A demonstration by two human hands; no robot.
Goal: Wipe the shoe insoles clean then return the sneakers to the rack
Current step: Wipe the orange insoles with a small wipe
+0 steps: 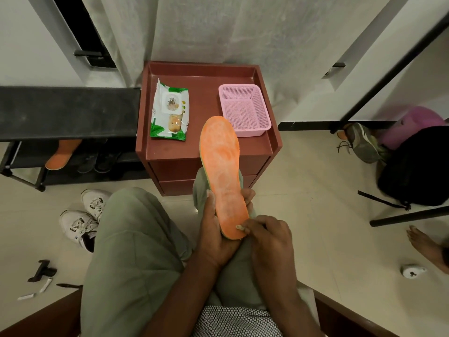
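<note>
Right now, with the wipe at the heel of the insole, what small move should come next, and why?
Probably slide the right hand with its wipe up toward the toe. The left hand holds the orange insole near the heel, and pale smears show along its upper part.

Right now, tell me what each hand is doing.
Left hand: closed around the orange insole, holding it from below.
Right hand: closed, pinching a small wad of wipe against the insole's heel.

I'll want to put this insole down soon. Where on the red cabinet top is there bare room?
Bare strip on the cabinet top between the wipes pack and pink basket, and behind both. The front right corner is crowded: the insole overhangs it.
</note>
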